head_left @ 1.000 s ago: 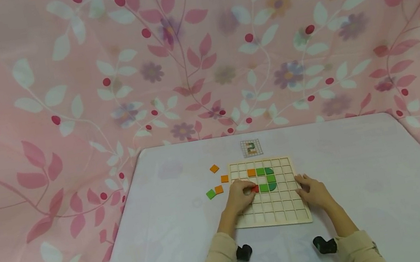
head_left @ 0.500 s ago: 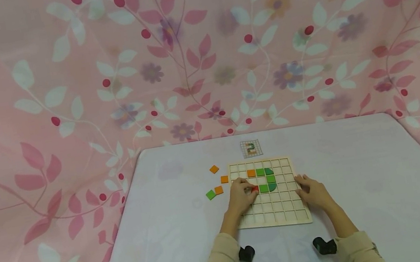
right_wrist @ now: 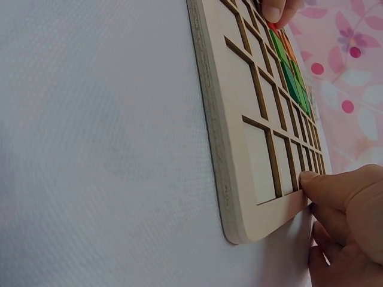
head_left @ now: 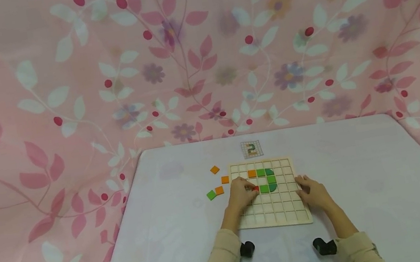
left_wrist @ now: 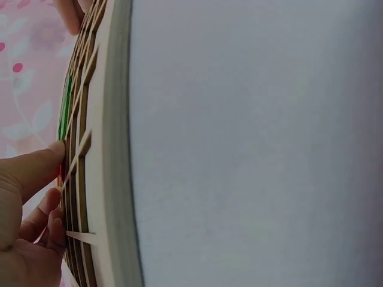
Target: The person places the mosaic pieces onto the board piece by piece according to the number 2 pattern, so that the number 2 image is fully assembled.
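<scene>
A wooden grid board [head_left: 278, 206] lies flat on the table. My left hand [head_left: 241, 194] reaches over its left part, thumb and fingertips pinching a small red tile [head_left: 256, 188] at one of the cells. The fingers partly cover that tile, so I cannot tell whether it sits fully in the cell. Beside it is a green square tile [head_left: 264, 189], part of a curve with other green squares, dark green rounded tiles [head_left: 273, 187] and an orange tile [head_left: 252, 173]. At the board's right edge my right hand [right_wrist: 353, 209] grips the rim, thumb on top and the other fingers lower.
Left of the board lie several loose tiles: a green one [head_left: 211, 195] and orange ones [head_left: 214, 169]. Behind the board is a small gridded card [head_left: 252, 149] with a figure like a 2. A pink floral cloth [head_left: 198, 59] hangs behind the white table [head_left: 371, 196].
The left hand has shifted very slightly to the right while staying at the red tile. My right hand keeps its place on the board's edge.
</scene>
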A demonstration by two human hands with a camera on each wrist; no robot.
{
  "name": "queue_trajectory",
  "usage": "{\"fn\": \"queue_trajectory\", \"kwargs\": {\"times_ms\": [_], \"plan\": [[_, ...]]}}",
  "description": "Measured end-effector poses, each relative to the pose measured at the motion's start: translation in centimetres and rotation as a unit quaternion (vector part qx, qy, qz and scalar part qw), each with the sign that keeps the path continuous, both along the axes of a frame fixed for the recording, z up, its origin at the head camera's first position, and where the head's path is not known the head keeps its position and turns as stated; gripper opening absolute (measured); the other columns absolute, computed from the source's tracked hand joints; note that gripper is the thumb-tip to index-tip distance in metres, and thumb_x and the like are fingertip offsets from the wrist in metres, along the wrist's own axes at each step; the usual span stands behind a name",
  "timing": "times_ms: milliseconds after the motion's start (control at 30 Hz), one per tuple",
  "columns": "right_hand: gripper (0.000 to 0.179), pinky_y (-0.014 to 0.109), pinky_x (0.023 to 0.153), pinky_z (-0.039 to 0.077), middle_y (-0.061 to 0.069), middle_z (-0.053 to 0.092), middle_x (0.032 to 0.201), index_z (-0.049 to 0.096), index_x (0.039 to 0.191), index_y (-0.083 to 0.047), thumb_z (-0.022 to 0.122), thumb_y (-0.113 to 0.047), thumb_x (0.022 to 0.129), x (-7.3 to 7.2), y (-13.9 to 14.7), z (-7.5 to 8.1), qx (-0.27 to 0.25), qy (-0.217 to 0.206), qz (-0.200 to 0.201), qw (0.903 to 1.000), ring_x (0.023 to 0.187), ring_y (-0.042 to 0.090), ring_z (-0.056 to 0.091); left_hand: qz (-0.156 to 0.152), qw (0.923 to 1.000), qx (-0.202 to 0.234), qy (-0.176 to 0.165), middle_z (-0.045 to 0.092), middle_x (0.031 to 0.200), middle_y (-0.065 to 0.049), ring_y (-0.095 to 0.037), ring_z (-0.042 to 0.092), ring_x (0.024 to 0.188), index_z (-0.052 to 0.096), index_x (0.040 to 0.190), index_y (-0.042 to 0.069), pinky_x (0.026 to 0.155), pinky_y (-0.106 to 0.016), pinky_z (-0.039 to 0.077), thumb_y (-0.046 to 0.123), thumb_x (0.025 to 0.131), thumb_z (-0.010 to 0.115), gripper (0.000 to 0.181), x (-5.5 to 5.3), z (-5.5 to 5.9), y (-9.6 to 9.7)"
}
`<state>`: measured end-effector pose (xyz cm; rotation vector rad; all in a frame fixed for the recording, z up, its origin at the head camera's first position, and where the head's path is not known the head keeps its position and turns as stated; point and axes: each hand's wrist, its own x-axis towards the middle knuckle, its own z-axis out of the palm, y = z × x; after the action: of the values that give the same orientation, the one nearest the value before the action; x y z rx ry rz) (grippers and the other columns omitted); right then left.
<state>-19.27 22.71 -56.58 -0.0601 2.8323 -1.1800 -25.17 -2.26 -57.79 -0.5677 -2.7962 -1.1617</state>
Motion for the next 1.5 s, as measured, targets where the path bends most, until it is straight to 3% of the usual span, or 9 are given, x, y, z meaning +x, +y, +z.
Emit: {"fn": "queue_trajectory", "kwargs": {"times_ms": [133, 467, 600, 767, 867, 933, 1033, 1200, 1500], "plan": [[0.049, 0.059, 0.104, 0.024, 0.034, 0.033, 0.138, 0.045, 0.131, 0.011, 0.059, -0.004, 0.087, 0.1, 0.0, -0.1, 0.000, 0.000, -0.002, 1.0000, 0.129, 0.050, 0.030, -0.004, 0.9999, 0.000, -0.013, 0.062, 0.083, -0.004, -0.016, 0.055, 0.081, 0.077, 0.080, 0.005, 0.071, -0.023, 0.046, 0.015, 0.074, 0.080, 0.012, 0.1, 0.2, 0.0], [0.049, 0.059, 0.104, 0.023, 0.033, 0.034, 0.138, 0.044, 0.132, 0.011, 0.057, -0.004, 0.087, -0.2, 0.2, -0.2, 0.003, 0.012, -0.002, 0.9999, 0.130, 0.048, 0.030, 0.010, 0.9999, 0.008, 0.006, 0.061, 0.086, -0.006, -0.018, 0.054, 0.083, 0.076, 0.084, 0.003, 0.076, -0.027, 0.045, 0.016, 0.073, 0.080, 0.017, 0.7, 0.4, 0.2], [0.049, 0.059, 0.105, 0.023, 0.033, 0.034, 0.138, 0.044, 0.131, 0.011, 0.058, -0.004, 0.087, -0.3, 0.0, -0.1, -0.002, 0.011, -0.002, 0.9999, 0.130, 0.048, 0.030, 0.027, 0.9979, 0.057, 0.015, 0.062, 0.093, -0.009, -0.021, 0.054, 0.086, 0.074, 0.094, 0.002, 0.074, -0.028, 0.046, 0.017, 0.074, 0.079, 0.026, 0.9, -0.2, -0.5], [0.048, 0.060, 0.104, 0.023, 0.033, 0.034, 0.138, 0.045, 0.131, 0.011, 0.058, -0.004, 0.088, -0.4, -0.4, 0.0, -0.005, 0.007, 0.004, 1.0000, 0.130, 0.048, 0.030, 0.099, 0.9833, 0.142, 0.056, 0.063, 0.092, -0.015, -0.024, 0.055, 0.080, 0.070, 0.102, -0.003, 0.067, -0.029, 0.047, 0.010, 0.074, 0.078, 0.033, 1.2, -0.4, -4.0], [0.048, 0.060, 0.104, 0.024, 0.033, 0.035, 0.137, 0.046, 0.131, 0.011, 0.059, -0.004, 0.087, -0.4, -0.5, 0.0, -0.002, 0.016, 0.006, 0.9999, 0.129, 0.049, 0.031, 0.168, 0.9724, 0.140, 0.081, 0.063, 0.094, -0.017, -0.029, 0.056, 0.086, 0.069, 0.102, -0.004, 0.074, -0.037, 0.048, 0.007, 0.071, 0.079, 0.034, 1.5, -0.1, -6.7], [0.048, 0.060, 0.103, 0.024, 0.033, 0.035, 0.137, 0.046, 0.131, 0.011, 0.059, -0.004, 0.087, -0.3, -0.4, -0.1, 0.000, 0.017, 0.006, 0.9998, 0.129, 0.049, 0.031, 0.211, 0.9664, 0.128, 0.073, 0.062, 0.099, -0.018, -0.031, 0.055, 0.093, 0.068, 0.104, -0.004, 0.080, -0.042, 0.047, 0.006, 0.069, 0.080, 0.038, 1.8, 0.0, -8.3], [0.048, 0.060, 0.103, 0.025, 0.033, 0.035, 0.137, 0.045, 0.131, 0.011, 0.059, -0.004, 0.087, -0.1, -0.2, -0.2, 0.007, 0.015, 0.008, 0.9998, 0.129, 0.049, 0.031, 0.250, 0.9625, 0.103, 0.024, 0.058, 0.104, -0.017, -0.033, 0.051, 0.100, 0.065, 0.109, -0.004, 0.085, -0.046, 0.044, 0.011, 0.068, 0.082, 0.047, 2.3, 0.1, -9.9], [0.049, 0.059, 0.104, 0.024, 0.033, 0.035, 0.137, 0.044, 0.132, 0.011, 0.058, -0.004, 0.088, 0.1, 0.1, -0.2, 0.006, 0.013, 0.008, 0.9999, 0.129, 0.048, 0.030, 0.238, 0.9685, 0.066, -0.031, 0.056, 0.102, -0.017, -0.032, 0.049, 0.100, 0.064, 0.108, -0.005, 0.088, -0.044, 0.042, 0.016, 0.070, 0.081, 0.047, 2.5, -0.4, -10.8], [0.049, 0.058, 0.104, 0.024, 0.031, 0.035, 0.137, 0.043, 0.132, 0.011, 0.057, -0.004, 0.087, -0.1, 0.0, -0.3, 0.002, 0.006, 0.009, 0.9999, 0.130, 0.048, 0.029, 0.187, 0.9801, 0.064, -0.012, 0.057, 0.096, -0.018, -0.033, 0.054, 0.093, 0.067, 0.098, -0.009, 0.085, -0.045, 0.045, 0.000, 0.073, 0.074, 0.027, 2.1, -0.6, -11.2]]}}
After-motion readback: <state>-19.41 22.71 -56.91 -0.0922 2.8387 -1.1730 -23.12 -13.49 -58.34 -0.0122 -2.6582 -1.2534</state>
